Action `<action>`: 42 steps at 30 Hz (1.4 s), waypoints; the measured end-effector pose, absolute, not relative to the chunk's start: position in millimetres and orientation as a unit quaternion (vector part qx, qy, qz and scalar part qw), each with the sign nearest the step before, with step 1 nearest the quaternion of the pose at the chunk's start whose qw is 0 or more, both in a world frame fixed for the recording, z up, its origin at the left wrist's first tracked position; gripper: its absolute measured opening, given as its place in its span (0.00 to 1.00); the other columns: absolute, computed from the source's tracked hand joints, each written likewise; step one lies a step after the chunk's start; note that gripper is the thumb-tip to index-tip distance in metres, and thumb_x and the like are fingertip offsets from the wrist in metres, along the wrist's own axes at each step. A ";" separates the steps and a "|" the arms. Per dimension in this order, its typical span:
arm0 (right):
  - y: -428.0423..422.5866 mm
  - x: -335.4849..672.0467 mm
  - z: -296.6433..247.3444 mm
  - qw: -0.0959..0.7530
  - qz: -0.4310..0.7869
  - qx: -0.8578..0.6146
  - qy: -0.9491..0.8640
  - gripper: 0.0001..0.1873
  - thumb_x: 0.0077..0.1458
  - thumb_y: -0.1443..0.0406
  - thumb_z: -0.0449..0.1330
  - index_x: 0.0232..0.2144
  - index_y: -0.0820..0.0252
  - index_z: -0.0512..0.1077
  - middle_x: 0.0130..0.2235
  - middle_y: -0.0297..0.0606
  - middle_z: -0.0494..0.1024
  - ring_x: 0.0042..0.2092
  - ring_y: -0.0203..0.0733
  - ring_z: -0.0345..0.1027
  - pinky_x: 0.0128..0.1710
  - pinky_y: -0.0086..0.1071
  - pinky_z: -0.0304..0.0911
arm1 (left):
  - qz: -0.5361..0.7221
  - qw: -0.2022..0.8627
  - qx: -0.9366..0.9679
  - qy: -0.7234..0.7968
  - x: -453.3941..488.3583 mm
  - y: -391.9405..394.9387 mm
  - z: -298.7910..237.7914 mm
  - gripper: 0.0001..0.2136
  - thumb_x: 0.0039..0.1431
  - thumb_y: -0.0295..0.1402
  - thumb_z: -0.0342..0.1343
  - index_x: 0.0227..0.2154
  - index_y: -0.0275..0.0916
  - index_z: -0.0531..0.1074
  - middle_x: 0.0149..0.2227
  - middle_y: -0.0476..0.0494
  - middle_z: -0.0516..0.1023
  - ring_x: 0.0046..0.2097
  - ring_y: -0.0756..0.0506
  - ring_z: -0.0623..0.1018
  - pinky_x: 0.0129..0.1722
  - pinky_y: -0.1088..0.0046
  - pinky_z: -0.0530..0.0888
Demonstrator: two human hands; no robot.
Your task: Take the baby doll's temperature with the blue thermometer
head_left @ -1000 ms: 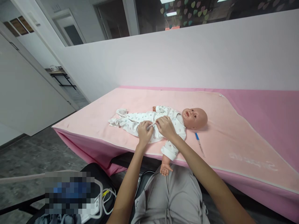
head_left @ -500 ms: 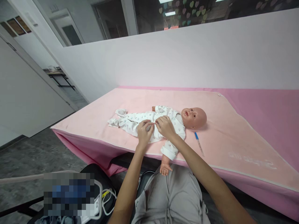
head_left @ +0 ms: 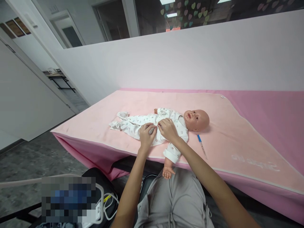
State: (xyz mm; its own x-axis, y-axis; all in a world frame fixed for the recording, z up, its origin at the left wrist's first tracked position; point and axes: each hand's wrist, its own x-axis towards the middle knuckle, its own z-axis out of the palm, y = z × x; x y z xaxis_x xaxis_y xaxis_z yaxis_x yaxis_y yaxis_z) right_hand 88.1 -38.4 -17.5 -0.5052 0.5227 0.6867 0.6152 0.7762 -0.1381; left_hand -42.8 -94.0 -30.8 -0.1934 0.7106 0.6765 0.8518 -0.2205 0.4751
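A bald baby doll [head_left: 196,120] lies on its back, head to the right, dressed in a white footed romper [head_left: 133,122] with small prints. At the front of the romper, around the belly, my left hand [head_left: 147,133] pinches the fabric between thumb and fingertips. Close beside it, my right hand [head_left: 167,129] grips the cloth in the same way, fingertips almost meeting the left ones. The exact bit of cloth between the fingers is hidden. One doll arm hangs over the table's near edge, below my right forearm.
Pink cloths cover the table [head_left: 237,136]. A thin blue-capped thermometer-like stick [head_left: 201,144] lies near the doll's head. A white wall [head_left: 178,63] stands behind. At lower left are a black chair [head_left: 104,180] and a power strip [head_left: 98,210] with a white cable.
Both hands stay at the romper's front with hardly any movement. The view has shifted very slightly.
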 end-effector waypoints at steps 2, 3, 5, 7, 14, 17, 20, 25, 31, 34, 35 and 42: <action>-38.6 88.2 -18.0 0.372 -0.065 -0.328 -0.866 0.08 0.58 0.68 0.49 0.31 0.60 0.67 0.32 0.38 0.72 0.38 0.41 0.61 0.47 0.36 0.52 | -0.452 0.078 -0.632 -0.624 -41.9 -94.2 -29.9 0.06 0.53 0.33 0.54 0.30 0.43 0.75 0.39 0.46 0.74 0.44 0.45 0.71 0.46 0.65 0.64; -38.6 88.2 -18.3 0.371 -0.066 -0.328 -0.867 0.08 0.58 0.68 0.49 0.31 0.60 0.67 0.32 0.38 0.72 0.38 0.41 0.61 0.47 0.36 0.52 | -0.449 0.079 -0.632 -0.627 -41.5 -94.0 -29.7 0.05 0.52 0.32 0.54 0.30 0.43 0.75 0.40 0.46 0.74 0.44 0.44 0.71 0.46 0.65 0.64; -38.2 88.4 -19.1 0.368 -0.068 -0.329 -0.867 0.08 0.58 0.68 0.48 0.31 0.60 0.67 0.32 0.38 0.72 0.38 0.41 0.61 0.47 0.36 0.53 | -0.446 0.080 -0.630 -0.631 -41.2 -93.3 -29.6 0.05 0.51 0.32 0.55 0.30 0.43 0.75 0.41 0.47 0.74 0.45 0.44 0.70 0.47 0.64 0.63; -37.2 88.3 -19.4 0.365 -0.068 -0.331 -0.868 0.08 0.58 0.67 0.48 0.31 0.60 0.67 0.32 0.38 0.72 0.38 0.41 0.62 0.47 0.35 0.53 | -0.442 0.078 -0.632 -0.632 -41.2 -92.9 -30.2 0.05 0.50 0.33 0.56 0.31 0.43 0.75 0.41 0.47 0.74 0.46 0.43 0.70 0.48 0.64 0.63; -58.4 96.1 -10.1 0.311 -0.088 -0.356 -0.877 0.11 0.59 0.66 0.47 0.39 0.61 0.68 0.41 0.43 0.73 0.47 0.43 0.63 0.55 0.43 0.45 | -0.443 0.075 -0.637 -0.626 -43.8 -98.4 -34.9 0.12 0.52 0.35 0.54 0.41 0.41 0.71 0.45 0.43 0.72 0.49 0.42 0.68 0.50 0.62 0.62; -94.2 123.4 -14.5 0.307 -0.121 -0.422 -0.845 0.17 0.58 0.64 0.49 0.49 0.61 0.64 0.54 0.47 0.65 0.57 0.48 0.54 0.58 0.47 0.41 | -0.458 0.081 -0.624 -0.628 -49.7 -103.2 -32.0 0.13 0.54 0.35 0.52 0.43 0.40 0.69 0.46 0.41 0.70 0.50 0.42 0.67 0.52 0.61 0.62; -133.1 170.0 -35.1 0.309 -0.139 -0.551 -0.763 0.22 0.57 0.61 0.49 0.53 0.64 0.61 0.55 0.49 0.65 0.56 0.51 0.56 0.56 0.48 0.45 | -0.482 0.101 -0.601 -0.629 -56.0 -118.0 -33.4 0.14 0.55 0.34 0.51 0.45 0.38 0.67 0.48 0.38 0.68 0.52 0.41 0.65 0.53 0.61 0.61; -167.1 241.6 -73.0 0.306 -0.148 -0.660 -0.670 0.16 0.56 0.59 0.51 0.38 0.65 0.70 0.41 0.48 0.75 0.44 0.50 0.66 0.47 0.42 0.56 | -0.589 0.231 -0.457 -0.624 -41.1 -189.2 -102.9 0.14 0.53 0.28 0.53 0.44 0.37 0.67 0.48 0.36 0.67 0.52 0.41 0.65 0.52 0.59 0.62; -168.5 254.7 -58.0 0.355 -0.083 -0.686 -0.629 0.13 0.55 0.62 0.49 0.30 0.62 0.72 0.29 0.41 0.77 0.33 0.44 0.70 0.36 0.34 0.60 | -0.507 -0.052 -0.686 -0.520 12.5 -271.4 -203.6 0.08 0.54 0.24 0.48 0.33 0.42 0.71 0.34 0.46 0.73 0.38 0.47 0.72 0.39 0.71 0.69; -163.8 252.7 -26.0 0.434 0.015 -0.691 -0.577 0.12 0.53 0.58 0.53 0.29 0.59 0.72 0.28 0.39 0.77 0.29 0.41 0.70 0.31 0.31 0.61 | -0.401 -0.290 -0.710 -0.502 35.7 -274.3 -204.4 0.11 0.55 0.24 0.44 0.33 0.41 0.71 0.33 0.45 0.74 0.38 0.48 0.73 0.39 0.73 0.68; -161.1 252.7 -14.8 0.462 0.042 -0.682 -0.565 0.13 0.51 0.56 0.54 0.29 0.58 0.71 0.27 0.38 0.76 0.29 0.41 0.69 0.31 0.31 0.61 | -0.377 -0.341 -0.710 -0.488 41.2 -272.8 -202.7 0.12 0.54 0.23 0.43 0.32 0.40 0.72 0.33 0.45 0.74 0.37 0.48 0.73 0.38 0.73 0.68; -138.8 251.1 -2.3 0.411 0.260 -0.613 -0.622 0.22 0.51 0.49 0.51 0.22 0.61 0.69 0.20 0.35 0.70 0.22 0.35 0.63 0.21 0.27 0.57 | -0.325 -0.448 -0.677 -0.484 51.8 -272.2 -213.5 0.16 0.44 0.18 0.44 0.28 0.37 0.74 0.30 0.46 0.71 0.35 0.50 0.71 0.37 0.76 0.66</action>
